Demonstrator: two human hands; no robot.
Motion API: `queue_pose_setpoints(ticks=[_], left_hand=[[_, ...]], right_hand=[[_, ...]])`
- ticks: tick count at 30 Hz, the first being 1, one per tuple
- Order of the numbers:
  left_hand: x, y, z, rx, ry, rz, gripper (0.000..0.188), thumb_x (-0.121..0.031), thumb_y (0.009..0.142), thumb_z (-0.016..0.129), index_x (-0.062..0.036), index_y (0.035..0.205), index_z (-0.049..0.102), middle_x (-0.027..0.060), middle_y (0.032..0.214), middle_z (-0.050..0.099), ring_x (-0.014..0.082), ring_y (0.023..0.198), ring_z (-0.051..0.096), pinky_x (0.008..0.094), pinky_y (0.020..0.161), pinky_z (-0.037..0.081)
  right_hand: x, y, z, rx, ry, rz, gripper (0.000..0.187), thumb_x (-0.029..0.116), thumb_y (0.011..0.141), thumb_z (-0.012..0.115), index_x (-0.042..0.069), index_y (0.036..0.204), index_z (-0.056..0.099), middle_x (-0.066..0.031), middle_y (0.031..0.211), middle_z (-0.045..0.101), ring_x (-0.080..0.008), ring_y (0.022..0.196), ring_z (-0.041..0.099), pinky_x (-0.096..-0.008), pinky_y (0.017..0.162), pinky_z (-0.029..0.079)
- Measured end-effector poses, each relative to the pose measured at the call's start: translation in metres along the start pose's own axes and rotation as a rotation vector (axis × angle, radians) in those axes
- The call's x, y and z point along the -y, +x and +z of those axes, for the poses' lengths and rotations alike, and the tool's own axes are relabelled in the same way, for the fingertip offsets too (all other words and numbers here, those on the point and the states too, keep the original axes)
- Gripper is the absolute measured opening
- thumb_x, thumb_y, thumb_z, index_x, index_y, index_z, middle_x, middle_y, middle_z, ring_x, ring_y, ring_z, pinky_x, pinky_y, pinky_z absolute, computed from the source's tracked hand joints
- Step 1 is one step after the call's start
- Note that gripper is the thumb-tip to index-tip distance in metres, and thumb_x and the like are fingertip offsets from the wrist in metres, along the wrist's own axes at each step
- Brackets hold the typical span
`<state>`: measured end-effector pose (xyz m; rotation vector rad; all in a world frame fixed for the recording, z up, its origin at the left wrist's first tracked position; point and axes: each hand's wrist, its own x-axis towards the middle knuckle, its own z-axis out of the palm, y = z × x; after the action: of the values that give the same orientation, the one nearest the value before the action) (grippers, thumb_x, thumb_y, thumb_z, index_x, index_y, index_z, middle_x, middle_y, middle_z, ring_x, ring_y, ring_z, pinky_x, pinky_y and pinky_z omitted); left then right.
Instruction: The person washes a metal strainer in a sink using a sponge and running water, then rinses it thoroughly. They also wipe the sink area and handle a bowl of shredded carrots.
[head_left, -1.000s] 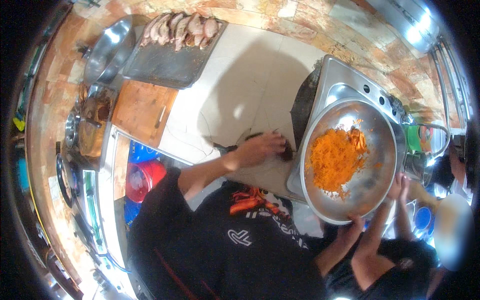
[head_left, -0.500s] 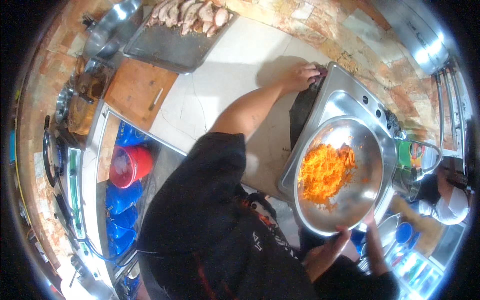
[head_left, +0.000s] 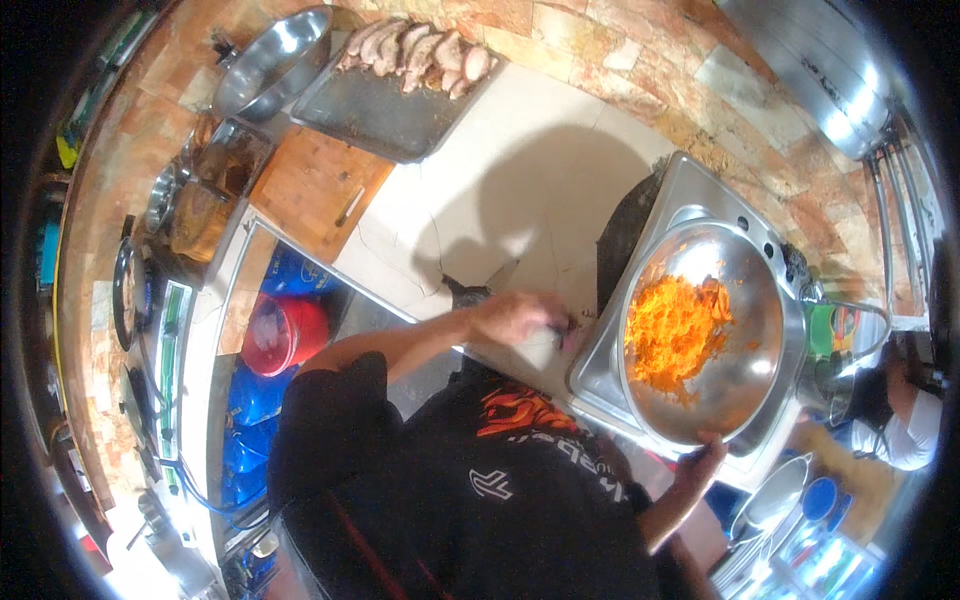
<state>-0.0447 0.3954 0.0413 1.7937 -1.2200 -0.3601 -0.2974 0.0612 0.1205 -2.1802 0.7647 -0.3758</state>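
A wide steel bowl rests over the metal sink, with a heap of orange shredded food inside. My right hand grips the bowl's near rim, its thumb over the edge. My left hand is above the near edge of the white counter, left of the sink. Motion smears its fingers; something small and dark shows at their tips, too blurred to name.
A tray with sliced meat lies at the back left, beside a wooden board and a steel pan. Below the counter stand a red bucket and blue containers. Another person is at far right.
My left hand has moved from the counter's far end beside the sink back to the near edge. My right hand stays on the bowl's rim. The view has shifted slightly.
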Motion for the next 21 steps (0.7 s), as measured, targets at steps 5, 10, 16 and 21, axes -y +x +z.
queue_pose_setpoints(ticks=[5,10,16,21], left_hand=[[0.057,0.055,-0.11,-0.532,0.194,-0.416,0.029,0.0,0.086,0.052,-0.0029,0.114,0.057,0.0159,0.114,0.059,0.0301,0.107,0.058,0.0389,0.095,0.045],[0.177,0.078,-0.164,-0.95,0.61,-0.571,0.037,-0.01,0.084,0.055,-0.0037,0.121,0.052,0.0195,0.118,0.052,0.0389,0.112,0.048,0.0446,0.094,0.042],[0.153,0.123,-0.107,-0.507,0.401,-0.325,0.032,-0.007,0.088,0.045,-0.0028,0.117,0.055,0.0207,0.118,0.054,0.0367,0.109,0.051,0.0435,0.094,0.039],[0.072,0.049,0.031,-0.139,0.224,-0.026,0.035,-0.009,0.083,0.048,-0.0041,0.118,0.056,0.0172,0.119,0.056,0.0321,0.119,0.048,0.0417,0.102,0.037]], right_hand=[[0.002,0.017,0.009,-0.086,0.674,0.394,0.043,0.002,0.065,0.055,-0.004,0.108,0.055,-0.0155,0.106,0.059,-0.0309,0.094,0.058,-0.042,0.086,0.047],[0.014,0.024,0.023,-0.087,0.847,0.504,0.061,0.01,0.062,0.056,-0.007,0.12,0.047,-0.0149,0.111,0.055,-0.0298,0.098,0.057,-0.0433,0.091,0.046],[0.047,0.014,0.022,-0.131,0.849,0.581,0.061,0.01,0.062,0.056,-0.007,0.119,0.047,-0.0148,0.111,0.055,-0.0294,0.098,0.056,-0.0427,0.091,0.045],[0.066,0.001,0.024,-0.177,0.872,0.617,0.06,0.011,0.062,0.056,-0.007,0.119,0.048,-0.0148,0.111,0.055,-0.0291,0.099,0.056,-0.0423,0.091,0.045]])
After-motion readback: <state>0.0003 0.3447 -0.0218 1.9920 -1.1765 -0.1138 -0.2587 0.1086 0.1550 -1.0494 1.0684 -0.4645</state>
